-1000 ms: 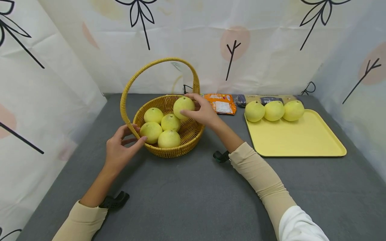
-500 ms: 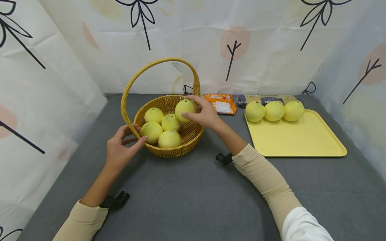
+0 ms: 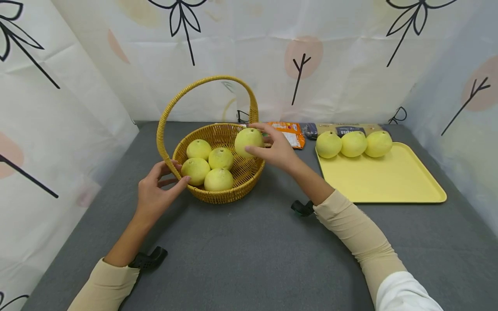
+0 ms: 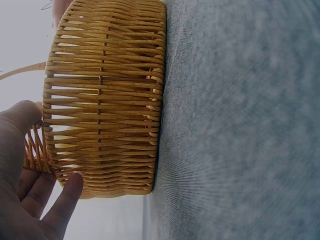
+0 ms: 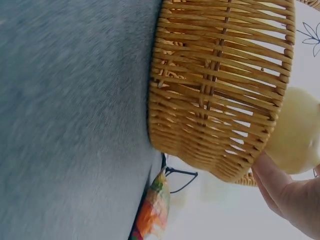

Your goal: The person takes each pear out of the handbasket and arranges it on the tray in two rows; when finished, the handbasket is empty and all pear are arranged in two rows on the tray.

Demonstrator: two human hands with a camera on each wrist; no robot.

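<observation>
A yellow wicker basket (image 3: 221,196) with a tall arched handle stands on the grey table, several pale yellow-green round fruits (image 3: 220,158) inside it. My left hand (image 3: 155,192) grips the basket's left side at the handle's foot, thumb at the rim; the left wrist view shows the fingers (image 4: 65,202) around the woven wall. With my right hand (image 3: 278,147) I hold another such round fruit (image 3: 248,141) above the basket's right rim. In the right wrist view that fruit (image 5: 295,132) shows just past the rim, partly cut off by the frame edge.
To the right lies a yellow tray (image 3: 385,177) with three similar fruits (image 3: 353,143) in a row along its back edge. An orange packet (image 3: 289,131) and a long tan package (image 3: 346,128) lie at the back, before a patterned cloth wall (image 3: 342,86).
My right hand has moved to the right with the fruit, from over the basket's inside toward its right rim. My left hand stays in place on the basket.
</observation>
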